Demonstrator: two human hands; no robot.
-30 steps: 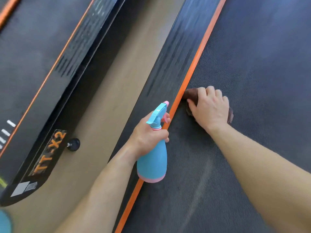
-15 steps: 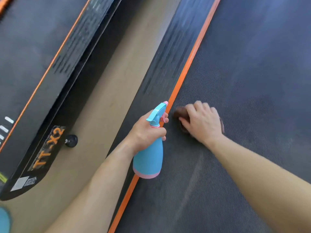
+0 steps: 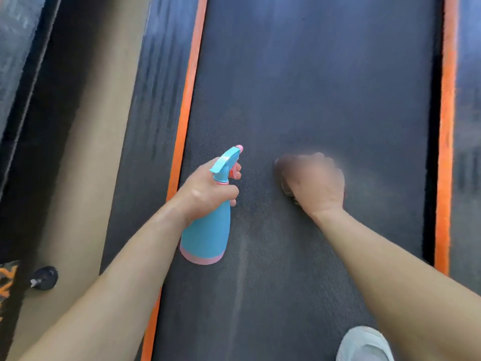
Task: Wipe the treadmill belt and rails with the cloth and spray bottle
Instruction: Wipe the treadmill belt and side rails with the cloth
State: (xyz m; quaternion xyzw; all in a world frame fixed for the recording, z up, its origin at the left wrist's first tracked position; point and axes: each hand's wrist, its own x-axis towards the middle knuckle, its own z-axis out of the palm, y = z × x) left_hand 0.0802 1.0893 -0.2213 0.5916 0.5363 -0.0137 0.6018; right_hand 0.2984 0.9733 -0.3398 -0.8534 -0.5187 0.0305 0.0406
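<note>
My left hand (image 3: 205, 191) grips the neck of a blue spray bottle (image 3: 205, 235) with a pink base, held above the left side of the dark treadmill belt (image 3: 325, 87), nozzle pointing away from me. To its right, my right hand (image 3: 317, 183) is blurred by motion and curls over a brown cloth (image 3: 286, 190) pressed on the belt; only the cloth's left edge shows. The left rail (image 3: 156, 100) and the right rail (image 3: 467, 126) each run beside an orange stripe along the belt.
A grey shoe (image 3: 364, 345) stands on the belt at the bottom right. A strip of beige floor (image 3: 104, 126) separates this machine from a neighbouring treadmill (image 3: 15, 48) on the left, whose black levelling foot (image 3: 44, 278) sticks out.
My right hand slid the cloth from the left orange stripe toward the belt's middle. The view swung right, bringing the right rail in. The bottle now hangs over the belt rather than the stripe.
</note>
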